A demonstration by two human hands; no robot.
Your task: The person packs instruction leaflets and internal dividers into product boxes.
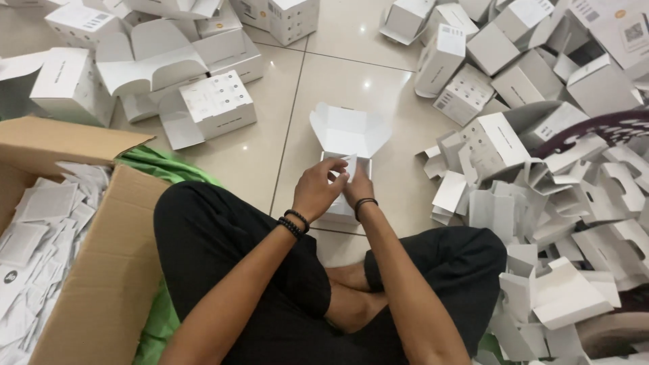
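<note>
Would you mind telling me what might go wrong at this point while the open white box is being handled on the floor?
1. The left hand and right hand pinch thin card at the open white box; its raised lid flaps might crease or tear.
2. The heap of loose white inserts lies close to the person's knee, so a leg shift could crush some.
3. The glossy tiled floor looks smooth; the box may slide when pressed.

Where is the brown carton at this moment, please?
In the head view, the brown carton sits at the lower left on the tiled floor, beside the person's left knee, on green cloth.
</note>
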